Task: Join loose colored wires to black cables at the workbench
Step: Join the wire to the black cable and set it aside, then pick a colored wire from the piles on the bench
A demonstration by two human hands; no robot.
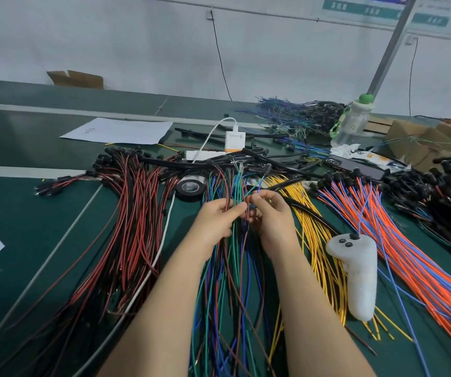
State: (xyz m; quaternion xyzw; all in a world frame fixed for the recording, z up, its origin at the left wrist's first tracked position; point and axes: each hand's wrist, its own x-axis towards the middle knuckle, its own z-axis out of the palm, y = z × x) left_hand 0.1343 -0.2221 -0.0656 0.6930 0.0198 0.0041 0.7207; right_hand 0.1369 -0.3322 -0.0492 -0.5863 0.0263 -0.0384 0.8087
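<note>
Green, blue and brown wires [225, 270] run down the middle of the table [28, 227], and your hands meet over them. Your left hand [216, 216] curls round several of these wires. Your right hand [270, 213] pinches a blue wire [258, 188] just beside it, the fingertips close together. Black cables [273, 162] lie across the table just beyond. Red-black wires [134, 227] lie to the left, yellow wires [317, 240] to the right, and a tape roll [191, 188] near your left hand.

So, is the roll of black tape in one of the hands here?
No, the tape roll lies on the bench, apart from the left hand and right hand, which pinch coloured wires.
</note>
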